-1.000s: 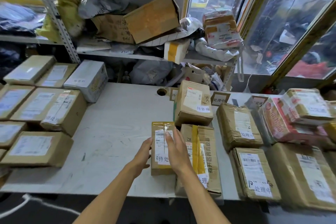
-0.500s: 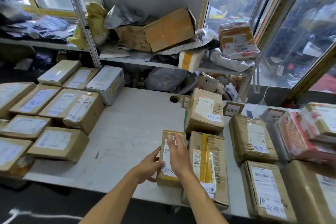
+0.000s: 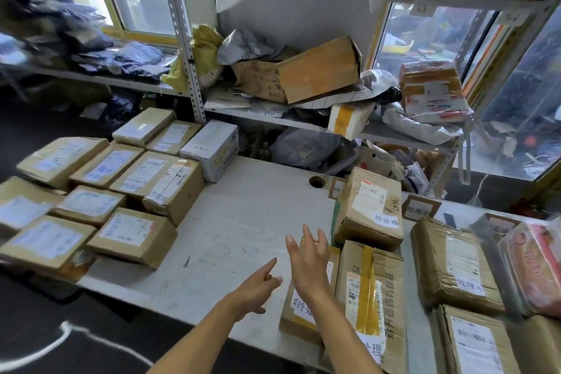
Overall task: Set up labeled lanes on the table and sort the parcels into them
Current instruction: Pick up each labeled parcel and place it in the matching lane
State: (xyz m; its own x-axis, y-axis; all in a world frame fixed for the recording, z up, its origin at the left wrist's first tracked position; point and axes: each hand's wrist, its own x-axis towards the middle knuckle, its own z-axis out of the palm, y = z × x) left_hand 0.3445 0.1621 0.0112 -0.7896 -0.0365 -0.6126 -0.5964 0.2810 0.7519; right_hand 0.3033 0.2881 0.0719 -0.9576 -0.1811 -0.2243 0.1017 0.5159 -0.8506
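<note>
Now, hands: left hand [image 3: 258,285] and right hand [image 3: 309,261] both held over the table [image 3: 243,222], fingers straight and spread — neither has hold of anything.
Small parcel: a yellow-taped small parcel [image 3: 299,313] lies flat at the near edge, partly under the right wrist, just beside a longer taped parcel [image 3: 372,291]; whether the 2 touch is hard to tell.
Lane markers: card tags stand along the far edge, one [image 3: 420,208] plainly lettered, another [image 3: 336,188] half hidden behind an upright box [image 3: 368,206].
Sorted so far: 3 parcels sit in the middle lane; more, such as a wrinkled parcel [image 3: 452,261], fill the lane to the right.
Unsorted stock: a block of flat boxes [image 3: 91,191] covers the left end, well apart from the lanes.
Step in hand: likely the reach for the next box — a judgement only.
Doing it well: read the slip on top first, take 1 box with both hands at its sides, set it square in line under the matching tag.
Risk: the near parcels overhang the edge — a nudge could tip them.
</note>
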